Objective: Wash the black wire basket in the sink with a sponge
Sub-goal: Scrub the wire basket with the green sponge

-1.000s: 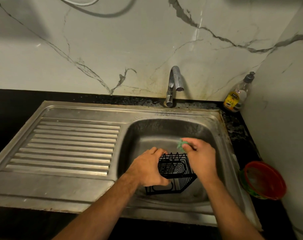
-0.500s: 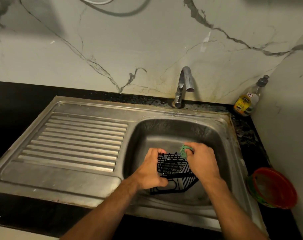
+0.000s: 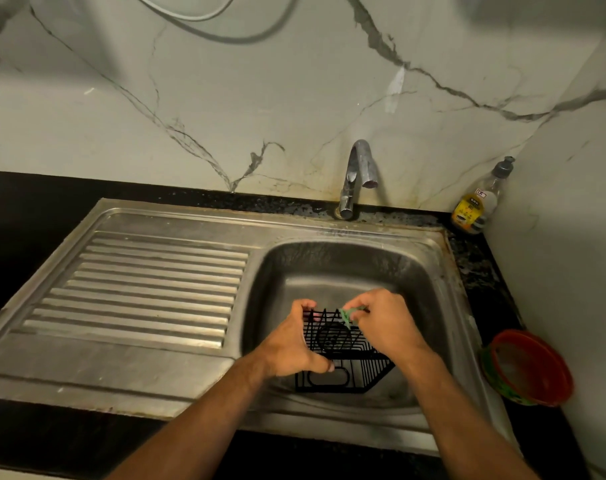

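The black wire basket (image 3: 343, 355) sits tilted in the steel sink bowl (image 3: 332, 268), its open side facing up and away. My left hand (image 3: 294, 344) grips its left side, fingers over the top rim and thumb low on the front. My right hand (image 3: 386, 323) pinches a small green sponge (image 3: 347, 315) against the basket's upper rim. Most of the sponge is hidden under my fingers.
A steel tap (image 3: 358, 174) stands behind the bowl with no water running. A ribbed drainboard (image 3: 149, 289) lies to the left. A dish-soap bottle (image 3: 478, 202) stands in the back right corner. A red-rimmed strainer (image 3: 530, 367) rests on the black counter at the right.
The sponge in my right hand has slid left along the basket's top rim. My left hand keeps its grip. The camera has tilted up slightly.
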Demonstrator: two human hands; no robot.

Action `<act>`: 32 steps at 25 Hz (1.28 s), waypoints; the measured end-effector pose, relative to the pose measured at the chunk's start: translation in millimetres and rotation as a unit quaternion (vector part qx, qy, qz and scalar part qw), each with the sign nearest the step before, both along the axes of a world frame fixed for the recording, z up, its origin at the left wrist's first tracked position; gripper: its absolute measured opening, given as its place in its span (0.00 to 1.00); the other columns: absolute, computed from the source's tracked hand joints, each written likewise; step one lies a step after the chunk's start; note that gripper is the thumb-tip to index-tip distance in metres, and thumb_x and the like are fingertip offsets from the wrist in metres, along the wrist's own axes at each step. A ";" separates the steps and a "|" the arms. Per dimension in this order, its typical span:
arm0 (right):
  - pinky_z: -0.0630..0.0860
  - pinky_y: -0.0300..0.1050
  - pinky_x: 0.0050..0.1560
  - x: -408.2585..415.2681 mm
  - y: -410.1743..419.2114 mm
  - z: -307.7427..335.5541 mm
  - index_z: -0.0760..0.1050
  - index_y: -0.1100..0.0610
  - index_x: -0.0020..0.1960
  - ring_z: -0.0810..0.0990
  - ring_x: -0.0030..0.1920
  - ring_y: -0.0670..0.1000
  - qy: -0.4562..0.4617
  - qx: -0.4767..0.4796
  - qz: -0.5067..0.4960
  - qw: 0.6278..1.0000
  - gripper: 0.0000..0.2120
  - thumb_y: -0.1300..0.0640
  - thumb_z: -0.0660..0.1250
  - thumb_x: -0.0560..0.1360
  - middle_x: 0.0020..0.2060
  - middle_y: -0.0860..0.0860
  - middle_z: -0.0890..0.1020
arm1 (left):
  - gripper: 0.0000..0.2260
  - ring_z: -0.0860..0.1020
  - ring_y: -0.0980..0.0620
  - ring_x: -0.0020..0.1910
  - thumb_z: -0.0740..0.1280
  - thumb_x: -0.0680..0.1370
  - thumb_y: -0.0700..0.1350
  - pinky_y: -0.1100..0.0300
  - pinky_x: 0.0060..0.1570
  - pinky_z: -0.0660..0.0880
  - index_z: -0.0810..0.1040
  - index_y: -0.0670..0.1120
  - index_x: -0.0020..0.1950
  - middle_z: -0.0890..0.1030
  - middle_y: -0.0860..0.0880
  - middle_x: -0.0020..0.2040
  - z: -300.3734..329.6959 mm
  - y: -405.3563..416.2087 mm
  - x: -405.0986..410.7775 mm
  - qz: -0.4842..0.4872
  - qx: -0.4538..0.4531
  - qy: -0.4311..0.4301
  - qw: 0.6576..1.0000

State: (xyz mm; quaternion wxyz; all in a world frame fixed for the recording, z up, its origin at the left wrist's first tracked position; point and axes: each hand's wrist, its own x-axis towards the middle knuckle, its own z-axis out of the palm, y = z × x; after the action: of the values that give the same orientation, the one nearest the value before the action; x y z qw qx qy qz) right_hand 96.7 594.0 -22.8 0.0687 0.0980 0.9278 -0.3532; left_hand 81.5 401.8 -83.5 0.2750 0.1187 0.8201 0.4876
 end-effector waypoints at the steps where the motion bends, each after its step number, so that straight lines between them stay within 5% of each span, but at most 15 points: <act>1: 0.80 0.40 0.55 1.2 4.0 2.5 0.86 0.46 0.45 0.81 0.42 0.38 -0.019 0.009 0.022 1.000 0.09 0.61 0.72 0.75 0.41 0.43 0.85 | 0.48 0.80 0.55 0.56 0.81 0.54 0.52 0.54 0.60 0.78 0.60 0.53 0.69 0.79 0.52 0.58 -0.2 -0.4 1.3 0.002 -0.003 -0.003 1.000; 10: 0.80 0.41 0.55 11.5 -48.3 5.9 0.85 0.49 0.46 0.82 0.49 0.46 0.032 0.044 0.026 0.998 0.14 0.64 0.65 0.73 0.48 0.44 0.84 | 0.37 0.79 0.57 0.49 0.80 0.57 0.51 0.58 0.46 0.79 0.65 0.55 0.60 0.76 0.51 0.56 5.3 -3.5 2.2 -0.030 -0.048 0.020 0.998; 16: 0.81 0.38 0.39 8.8 -20.4 16.8 0.84 0.44 0.36 0.81 0.34 0.41 -0.043 0.055 0.030 0.997 0.17 0.66 0.67 0.70 0.36 0.43 0.84 | 0.39 0.79 0.56 0.53 0.82 0.57 0.50 0.56 0.51 0.80 0.66 0.57 0.62 0.77 0.53 0.56 4.5 -6.8 4.4 -0.034 -0.036 0.016 0.999; 19: 0.81 0.38 0.47 5.1 -16.3 16.0 0.86 0.46 0.43 0.81 0.39 0.38 -0.030 0.015 0.020 0.999 0.14 0.64 0.68 0.72 0.40 0.42 0.86 | 0.38 0.80 0.55 0.53 0.82 0.57 0.50 0.52 0.53 0.80 0.67 0.58 0.61 0.78 0.53 0.55 4.9 -7.0 4.2 -0.038 -0.038 0.011 0.998; 23: 0.75 0.32 0.41 8.4 -22.8 5.2 0.85 0.48 0.42 0.81 0.40 0.38 -0.013 0.006 0.021 1.000 0.03 0.55 0.74 0.73 0.40 0.42 0.85 | 0.36 0.80 0.54 0.52 0.81 0.58 0.50 0.52 0.51 0.81 0.66 0.59 0.59 0.77 0.54 0.54 7.1 -6.9 0.8 -0.051 -0.059 0.013 0.997; 28: 0.79 0.32 0.49 3.2 -17.3 10.8 0.84 0.49 0.49 0.82 0.41 0.36 0.000 -0.092 0.035 0.995 0.13 0.66 0.76 0.71 0.41 0.43 0.85 | 0.36 0.79 0.57 0.51 0.81 0.57 0.52 0.55 0.51 0.80 0.66 0.61 0.59 0.77 0.55 0.54 6.5 -7.6 1.4 -0.052 -0.073 0.017 0.996; 30: 0.77 0.31 0.52 -1.0 -21.9 8.7 0.84 0.47 0.53 0.82 0.47 0.39 0.007 -0.021 0.105 0.994 0.14 0.64 0.73 0.74 0.47 0.41 0.84 | 0.36 0.80 0.57 0.51 0.81 0.57 0.52 0.53 0.53 0.81 0.66 0.61 0.59 0.78 0.56 0.53 6.2 -7.4 0.7 -0.050 -0.075 0.016 0.996; 32: 0.79 0.41 0.56 -7.7 -28.7 7.7 0.84 0.47 0.55 0.82 0.51 0.45 0.017 0.072 0.166 0.983 0.14 0.64 0.69 0.76 0.51 0.44 0.83 | 0.36 0.80 0.57 0.51 0.81 0.57 0.52 0.54 0.52 0.81 0.66 0.60 0.59 0.79 0.55 0.53 6.6 -7.5 -0.4 -0.049 -0.079 0.017 0.996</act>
State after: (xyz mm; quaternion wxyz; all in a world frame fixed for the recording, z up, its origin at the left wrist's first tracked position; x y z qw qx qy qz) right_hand 89.0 565.3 -15.2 0.1034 -0.0588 0.9554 -0.2704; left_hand 81.1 394.3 -77.0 0.2931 0.1445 0.8536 0.4057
